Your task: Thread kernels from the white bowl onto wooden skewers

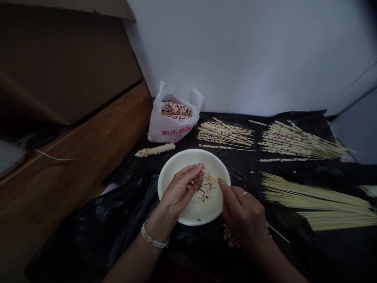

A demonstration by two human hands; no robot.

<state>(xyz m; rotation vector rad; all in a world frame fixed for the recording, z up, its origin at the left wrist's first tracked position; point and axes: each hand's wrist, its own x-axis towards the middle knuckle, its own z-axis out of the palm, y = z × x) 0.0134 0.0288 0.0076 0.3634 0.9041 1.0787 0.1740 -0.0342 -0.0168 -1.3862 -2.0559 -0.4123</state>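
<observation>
Over the white bowl [165, 167], my left hand [184, 186] is cupped with its fingertips pinched together. Some corn kernels [193, 181] lie in that palm, and a kernel seems to be at its fingertips, too small to be sure. My right hand [243, 210] grips a thin bamboo skewer [278, 232] at the bowl's right rim. The skewer's front end points toward my left fingertips, and its rear end sticks out below my right wrist. Loose corn kernels [204, 193], pale and dark red, lie in the bowl.
A white plastic bag [171, 131] holds speckled corn cobs [176, 109]. A mostly stripped cob [159, 149] lies before it. Threaded skewers form a middle pile [219, 133] and a right pile [287, 139]. Bare skewers [312, 196] lie right, on black plastic sheeting [118, 220]. A cardboard box [73, 59] stands left.
</observation>
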